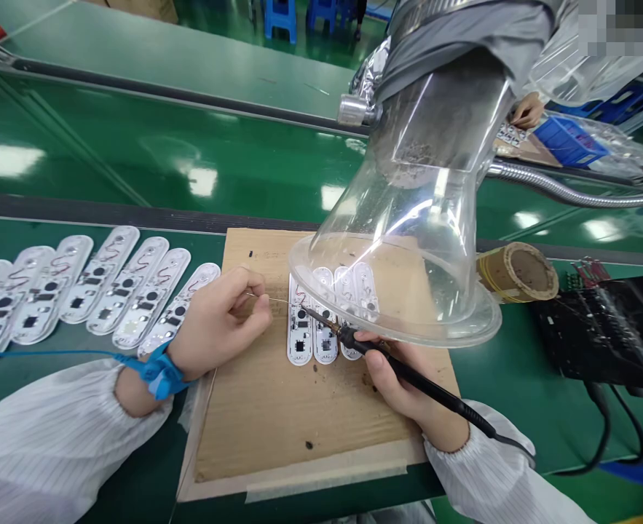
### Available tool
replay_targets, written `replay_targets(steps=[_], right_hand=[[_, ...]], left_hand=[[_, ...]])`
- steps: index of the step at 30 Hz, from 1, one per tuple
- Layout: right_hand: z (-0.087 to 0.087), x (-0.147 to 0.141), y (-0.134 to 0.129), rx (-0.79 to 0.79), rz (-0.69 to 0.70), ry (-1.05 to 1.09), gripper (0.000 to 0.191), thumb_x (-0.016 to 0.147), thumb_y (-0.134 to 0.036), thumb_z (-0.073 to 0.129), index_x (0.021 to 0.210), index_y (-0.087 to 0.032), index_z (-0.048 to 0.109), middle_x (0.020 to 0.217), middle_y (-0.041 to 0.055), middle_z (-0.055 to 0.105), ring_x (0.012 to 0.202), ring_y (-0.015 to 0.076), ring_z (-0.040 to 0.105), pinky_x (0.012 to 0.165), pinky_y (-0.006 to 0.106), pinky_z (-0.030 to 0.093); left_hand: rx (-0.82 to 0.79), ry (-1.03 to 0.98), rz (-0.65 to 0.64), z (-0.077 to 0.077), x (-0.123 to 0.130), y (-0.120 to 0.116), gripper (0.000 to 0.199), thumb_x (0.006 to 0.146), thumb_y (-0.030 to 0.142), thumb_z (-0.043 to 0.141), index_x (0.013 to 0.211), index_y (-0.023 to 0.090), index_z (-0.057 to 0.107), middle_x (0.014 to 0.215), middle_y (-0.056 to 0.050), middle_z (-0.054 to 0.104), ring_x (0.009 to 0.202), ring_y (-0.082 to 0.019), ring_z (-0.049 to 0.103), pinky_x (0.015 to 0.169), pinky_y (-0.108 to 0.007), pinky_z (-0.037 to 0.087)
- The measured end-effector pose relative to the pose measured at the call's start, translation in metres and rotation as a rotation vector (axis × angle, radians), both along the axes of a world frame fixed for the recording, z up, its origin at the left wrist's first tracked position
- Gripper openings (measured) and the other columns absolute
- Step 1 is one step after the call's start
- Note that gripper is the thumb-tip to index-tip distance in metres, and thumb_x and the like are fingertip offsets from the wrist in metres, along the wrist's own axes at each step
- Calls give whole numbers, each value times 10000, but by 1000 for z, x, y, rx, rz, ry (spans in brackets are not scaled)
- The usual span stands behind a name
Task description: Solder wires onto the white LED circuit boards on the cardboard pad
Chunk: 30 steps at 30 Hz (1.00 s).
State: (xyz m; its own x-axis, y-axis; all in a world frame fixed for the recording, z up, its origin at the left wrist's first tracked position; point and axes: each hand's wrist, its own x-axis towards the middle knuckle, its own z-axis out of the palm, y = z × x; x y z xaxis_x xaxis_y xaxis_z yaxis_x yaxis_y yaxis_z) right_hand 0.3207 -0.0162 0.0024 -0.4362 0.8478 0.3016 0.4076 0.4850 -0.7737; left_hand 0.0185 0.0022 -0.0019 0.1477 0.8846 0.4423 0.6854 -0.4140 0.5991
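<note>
My left hand (pixel 223 320) pinches a thin solder wire (pixel 278 299) between thumb and forefinger, and a blue wrist strap (pixel 162 371) circles that wrist. Gripped like a pen in my right hand (pixel 408 382) is a soldering iron (pixel 433 389), its tip pointing up and left. The wire's end and the iron's tip meet over the leftmost white circuit board (pixel 300 351); whether they touch it I cannot tell. Several such oblong boards lie side by side on the cardboard sheet (pixel 261 422), some seen partly through the clear fume hood (pixel 397 291).
More white boards (pixel 151 298) lie in a row at the left. The hood hangs low over my right hand. At the right are a cardboard tube (pixel 518 273) and a black box (pixel 605 327) with cables. Across the bench, another person's hand (pixel 527 110) is near a blue bin (pixel 569 140).
</note>
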Motion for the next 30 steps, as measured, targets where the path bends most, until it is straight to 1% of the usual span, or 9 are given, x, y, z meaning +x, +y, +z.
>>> replay_targets(steps=[3,8,15,21,27,30], right_hand=[[-1,1,0,6,0,-32,221,1123,-411,605,1284,-319,724,1058,52,817,805,202,786,709,320,644],[-2,1,3,4,13,-62,243,1119,-416,607,1310,-337,734,1106,60,817,970,242,805,817,357,664],[-17,8,-1,24,-12,-89,241,1087,-394,659,1302,-307,724,1138,75,818,1032,254,813,879,367,674],[-19,8,-2,18,-31,-79,216,1073,-375,682,1276,-318,729,1123,73,822,997,257,817,846,372,677],[-12,4,-1,24,1,-70,226,1068,-345,676,1289,-319,711,1102,62,813,961,241,815,816,351,670],[-8,1,1,34,21,-69,217,1057,-293,667,1271,-310,702,1063,53,809,897,230,810,760,334,660]], left_hand=[[3,15,-2,0,1,1,117,949,132,562,872,220,555,659,85,363,552,-107,373,535,-271,313],[0,22,-13,1,1,1,117,944,132,556,866,220,551,668,82,369,556,-105,378,538,-266,315],[-50,35,-10,1,1,2,113,956,180,545,853,223,567,644,80,374,542,-108,382,537,-268,311],[-44,16,-14,0,1,1,106,949,169,552,860,224,563,639,86,377,533,-103,384,534,-258,309],[-24,15,-4,-1,1,1,109,948,154,558,864,222,571,644,85,374,547,-108,398,543,-263,316],[-23,12,-6,-1,1,2,113,955,150,555,869,222,569,652,85,368,551,-108,397,545,-262,320]])
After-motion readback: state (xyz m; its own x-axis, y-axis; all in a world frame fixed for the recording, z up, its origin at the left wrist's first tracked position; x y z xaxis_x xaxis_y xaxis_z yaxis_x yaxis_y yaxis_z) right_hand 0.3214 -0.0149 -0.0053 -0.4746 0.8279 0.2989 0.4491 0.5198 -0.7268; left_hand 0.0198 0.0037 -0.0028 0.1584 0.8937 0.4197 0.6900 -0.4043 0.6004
